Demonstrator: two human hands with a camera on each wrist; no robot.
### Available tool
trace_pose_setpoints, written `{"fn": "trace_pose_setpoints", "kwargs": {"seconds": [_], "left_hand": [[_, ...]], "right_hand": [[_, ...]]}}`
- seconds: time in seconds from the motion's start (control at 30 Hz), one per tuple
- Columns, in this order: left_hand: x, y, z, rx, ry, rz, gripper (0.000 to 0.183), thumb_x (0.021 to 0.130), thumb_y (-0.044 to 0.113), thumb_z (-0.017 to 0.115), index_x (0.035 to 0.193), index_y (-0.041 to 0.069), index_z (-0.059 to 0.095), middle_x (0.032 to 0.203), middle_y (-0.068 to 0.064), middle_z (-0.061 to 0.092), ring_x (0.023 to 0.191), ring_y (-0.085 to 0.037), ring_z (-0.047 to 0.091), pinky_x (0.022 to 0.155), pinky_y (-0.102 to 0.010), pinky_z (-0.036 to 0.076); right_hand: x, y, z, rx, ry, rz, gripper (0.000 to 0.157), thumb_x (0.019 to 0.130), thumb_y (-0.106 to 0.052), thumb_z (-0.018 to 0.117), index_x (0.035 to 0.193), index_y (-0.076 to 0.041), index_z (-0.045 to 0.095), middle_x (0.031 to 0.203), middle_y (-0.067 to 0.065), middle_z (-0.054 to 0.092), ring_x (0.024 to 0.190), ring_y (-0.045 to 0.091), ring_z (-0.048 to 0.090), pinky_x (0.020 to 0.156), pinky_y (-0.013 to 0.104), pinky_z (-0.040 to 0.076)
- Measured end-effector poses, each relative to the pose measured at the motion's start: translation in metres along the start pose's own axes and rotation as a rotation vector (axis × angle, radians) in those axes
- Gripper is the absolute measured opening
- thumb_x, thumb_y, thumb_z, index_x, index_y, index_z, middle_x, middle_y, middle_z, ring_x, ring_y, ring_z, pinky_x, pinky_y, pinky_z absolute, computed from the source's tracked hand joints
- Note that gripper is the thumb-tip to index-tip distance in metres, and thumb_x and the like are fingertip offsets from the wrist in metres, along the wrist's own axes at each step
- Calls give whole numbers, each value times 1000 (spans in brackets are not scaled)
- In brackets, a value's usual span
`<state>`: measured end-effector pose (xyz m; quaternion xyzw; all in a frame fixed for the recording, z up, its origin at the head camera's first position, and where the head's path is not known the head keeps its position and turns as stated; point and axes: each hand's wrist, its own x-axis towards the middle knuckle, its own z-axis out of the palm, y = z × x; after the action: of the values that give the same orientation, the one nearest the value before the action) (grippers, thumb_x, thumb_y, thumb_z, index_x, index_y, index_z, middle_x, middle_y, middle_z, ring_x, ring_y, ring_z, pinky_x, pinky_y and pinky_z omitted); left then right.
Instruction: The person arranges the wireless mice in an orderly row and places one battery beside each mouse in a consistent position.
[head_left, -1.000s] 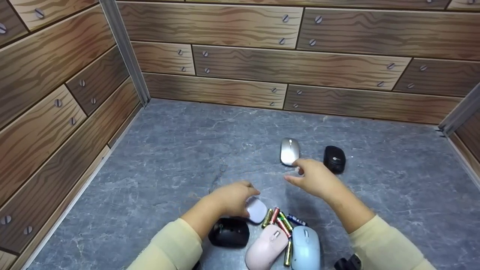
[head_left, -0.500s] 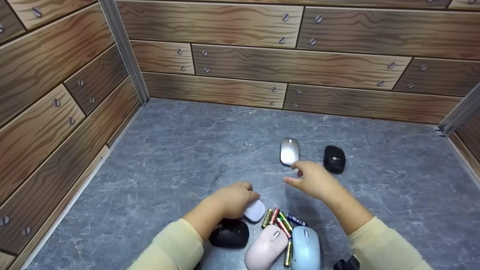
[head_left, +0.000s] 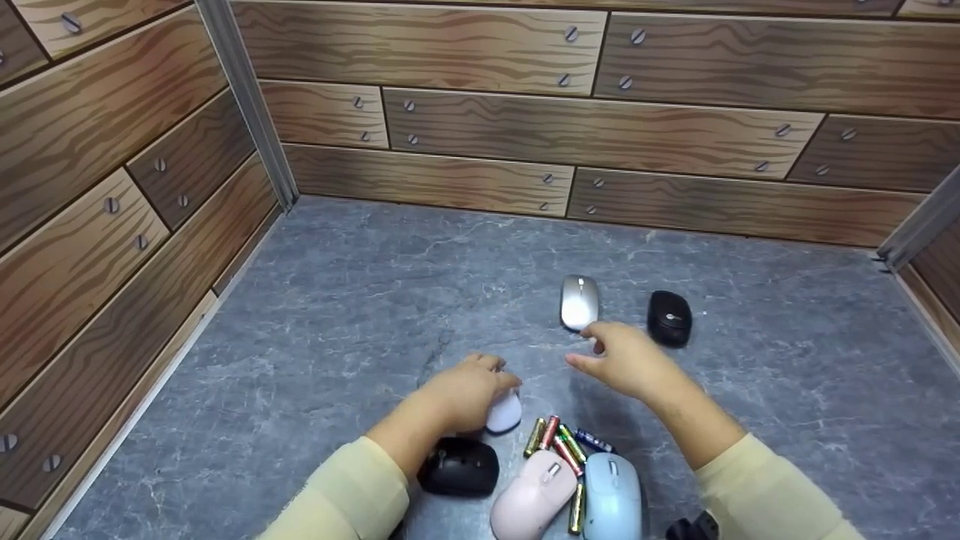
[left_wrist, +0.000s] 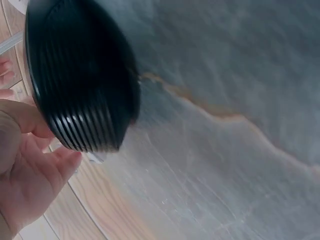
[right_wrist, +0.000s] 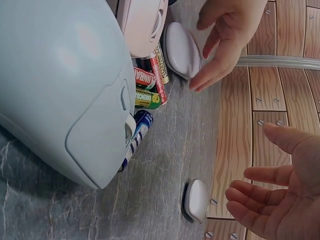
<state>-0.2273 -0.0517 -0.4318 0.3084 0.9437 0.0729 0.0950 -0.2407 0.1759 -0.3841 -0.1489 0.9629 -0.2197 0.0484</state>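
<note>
My left hand (head_left: 465, 397) grips a pale lavender computer mouse (head_left: 504, 414) from above, covering its left part. In the right wrist view the same left hand (right_wrist: 227, 42) reaches over that mouse (right_wrist: 181, 49), fingers at both its sides. My right hand (head_left: 626, 360) hovers with fingers spread and holds nothing, its fingertips near the silver mouse (head_left: 579, 301). A black mouse (head_left: 459, 466) lies right beside the left wrist and fills part of the left wrist view. A pink mouse (head_left: 534, 495) and a light blue mouse (head_left: 613, 495) lie between the forearms.
Several batteries (head_left: 564, 442) lie loosely together in front of the pink and blue mice. Another black mouse (head_left: 669, 319) lies to the right of the silver one. Wood-patterned walls (head_left: 465, 124) enclose the grey marbled table (head_left: 360, 300) at the back and sides.
My left hand has shifted the lavender mouse slightly left and away from me, apart from the batteries. My right hand has stayed nearly still.
</note>
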Motion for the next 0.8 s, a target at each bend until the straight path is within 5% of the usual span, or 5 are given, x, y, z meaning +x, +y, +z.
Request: {"fn": "trace_pose_setpoints", "kwargs": {"seconds": [0.2,0.43,0.6,0.8], "left_hand": [[5,6,-1,-26,133,-225,44,75,17,63,118,8,58,120,-15,51,107,-31,52,86,-40,47],[8,17,6,-48,91,-536,69,78,55,61,131,14,48,124,-19,44,110,-36,47,73,-47,51],[11,22,9,-34,42,-617,85,71,68,58,135,15,43,124,-22,46,109,-38,49,77,-46,50],[16,29,7,21,-25,-633,91,69,71,57,139,16,37,124,-23,45,111,-38,47,80,-43,49]], "right_hand": [[0,0,0,-2,-14,5,51,83,-36,64,114,4,56,92,17,62,83,29,58,72,44,48],[-1,0,0,3,-17,8,50,84,-34,64,114,5,56,92,18,62,83,29,58,72,44,48],[0,1,1,8,-18,20,48,84,-33,64,114,4,56,93,17,62,83,29,58,72,44,48],[0,0,3,0,-16,17,48,83,-34,65,113,4,56,91,16,61,80,27,57,70,43,48]]}}
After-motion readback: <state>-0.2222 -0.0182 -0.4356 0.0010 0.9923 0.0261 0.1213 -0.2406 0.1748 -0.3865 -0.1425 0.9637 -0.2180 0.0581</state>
